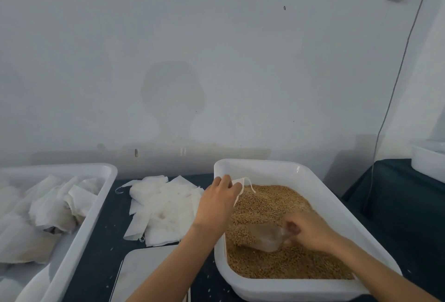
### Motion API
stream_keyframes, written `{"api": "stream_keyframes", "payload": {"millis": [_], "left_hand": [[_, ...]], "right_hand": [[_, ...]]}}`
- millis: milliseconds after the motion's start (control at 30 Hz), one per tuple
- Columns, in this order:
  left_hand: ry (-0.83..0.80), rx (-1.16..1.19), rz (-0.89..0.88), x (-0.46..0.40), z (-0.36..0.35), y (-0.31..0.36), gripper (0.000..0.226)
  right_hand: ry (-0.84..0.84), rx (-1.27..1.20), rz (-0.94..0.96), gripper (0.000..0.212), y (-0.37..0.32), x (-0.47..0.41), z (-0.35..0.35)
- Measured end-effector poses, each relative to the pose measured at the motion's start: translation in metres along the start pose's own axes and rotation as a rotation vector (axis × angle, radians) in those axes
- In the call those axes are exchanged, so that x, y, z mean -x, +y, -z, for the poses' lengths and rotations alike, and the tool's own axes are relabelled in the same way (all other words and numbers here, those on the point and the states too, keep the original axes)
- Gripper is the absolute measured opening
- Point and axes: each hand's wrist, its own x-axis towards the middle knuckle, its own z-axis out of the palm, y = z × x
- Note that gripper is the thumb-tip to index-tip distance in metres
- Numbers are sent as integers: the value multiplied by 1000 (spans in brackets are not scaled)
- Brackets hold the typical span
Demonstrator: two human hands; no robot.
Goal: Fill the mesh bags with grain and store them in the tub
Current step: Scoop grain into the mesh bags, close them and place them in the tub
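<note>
Your left hand [218,201] pinches a soft, floppy mesh bag [238,187] over the grain [272,203]. Your right hand [310,230] grips the clear scoop [261,236]. Hold the bag by its top edge.

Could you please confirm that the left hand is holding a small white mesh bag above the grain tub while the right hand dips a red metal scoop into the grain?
Not quite: the scoop is clear plastic, not red metal. The rest stands in the head view: the left hand holds a small white mesh bag above the white rectangular plastic grain tub, and the right hand dips the scoop into the golden-brown grain.
</note>
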Motion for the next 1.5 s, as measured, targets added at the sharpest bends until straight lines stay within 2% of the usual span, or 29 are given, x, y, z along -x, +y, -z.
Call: {"api": "stream_keyframes", "payload": {"millis": [167,333,467,700,900,1067,1267,1500], "left_hand": [[-48,43,-48,-10,-9,-7,39],[-93,83,-154,-15,-23,2,22],[-95,153,-224,-14,-33,13,16],[-46,237,-343,-12,-39,24,11],[-45,248,-397,-9,-35,25,11],[-62,258,-408,-10,-35,26,12],[-54,272,-415,-9,-35,25,11],[-63,252,-394,-9,-37,23,11]], "right_hand": [[6,-138,-28,17,16,29,28],[55,-164,-57,18,25,61,70],[113,-47,-106,16,23,69,90],[127,204,-151,18,14,65,104],[105,318,-140,20,6,55,109],[98,403,-133,27,2,47,113],[100,489,-133,23,-4,43,118],[82,448,-159,31,1,46,113]]}}
